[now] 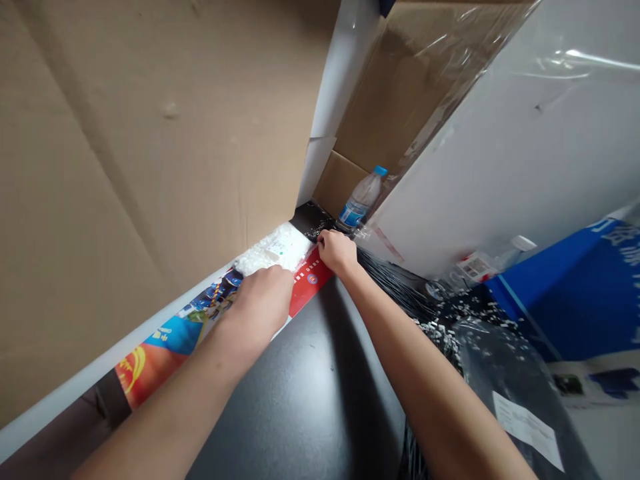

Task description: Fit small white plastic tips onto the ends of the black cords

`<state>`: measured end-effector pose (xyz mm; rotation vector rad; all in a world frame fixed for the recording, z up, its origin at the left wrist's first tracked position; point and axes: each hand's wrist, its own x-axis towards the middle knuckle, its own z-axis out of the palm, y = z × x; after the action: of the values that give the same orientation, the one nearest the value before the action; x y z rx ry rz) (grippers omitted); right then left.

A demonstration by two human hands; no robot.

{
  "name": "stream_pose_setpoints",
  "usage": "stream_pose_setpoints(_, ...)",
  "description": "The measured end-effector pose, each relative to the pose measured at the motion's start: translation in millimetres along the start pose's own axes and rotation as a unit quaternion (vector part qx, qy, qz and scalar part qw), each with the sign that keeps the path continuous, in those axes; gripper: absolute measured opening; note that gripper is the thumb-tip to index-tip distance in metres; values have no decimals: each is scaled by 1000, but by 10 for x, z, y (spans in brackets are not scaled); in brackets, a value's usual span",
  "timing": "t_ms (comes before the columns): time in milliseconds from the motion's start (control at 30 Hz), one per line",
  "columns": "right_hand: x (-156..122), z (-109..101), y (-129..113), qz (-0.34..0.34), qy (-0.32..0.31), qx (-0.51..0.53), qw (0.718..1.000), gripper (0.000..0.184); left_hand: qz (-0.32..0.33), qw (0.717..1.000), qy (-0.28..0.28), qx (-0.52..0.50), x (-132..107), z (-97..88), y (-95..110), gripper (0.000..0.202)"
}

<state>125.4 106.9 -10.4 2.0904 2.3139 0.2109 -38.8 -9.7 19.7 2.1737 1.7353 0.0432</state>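
My left hand [263,300] reaches forward with its fingers curled onto a clear bag of small white parts [274,250] that lies on a colourful printed sheet [175,333]. My right hand [339,252] is closed in a pinch at the far end of that bag, by the red part of the sheet [313,277]. What the right fingers hold is hidden. Both arms stretch over a black surface [300,393].
A large cardboard sheet [150,133] stands at the left. A water bottle with a blue cap [361,200] lies in the corner ahead. A white panel under plastic film [525,147] leans at the right, above a black bag strewn with white bits [495,347] and a blue box [575,293].
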Motion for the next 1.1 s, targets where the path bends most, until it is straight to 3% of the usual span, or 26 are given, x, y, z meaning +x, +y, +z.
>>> stream_pose_setpoints(167,10,55,-1,13,17,0,1000,30,57,996,51,40,28,39,60,30)
stream_pose_setpoints(400,35,23,19,15,3,-5,1000,24,119,991,66,7,-2,59,224,27)
stream_pose_setpoints(567,65,-19,8,31,-2,7,999,20,162,982,91,-30,27,178,275,23)
stream_pose_setpoints(733,67,-26,56,71,30,58,995,21,204,965,162,-29,83,325,329,21)
stream_pose_setpoints(867,53,-20,115,93,61,109,988,22,216,961,169,-28,134,419,365,21)
stream_pose_setpoints(1000,31,-49,178,42,114,155,981,24,237,955,173,-40,170,473,391,21)
stream_pose_setpoints(1100,32,-189,246,-11,146,179,973,26,244,953,170,-63,185,489,388,20)
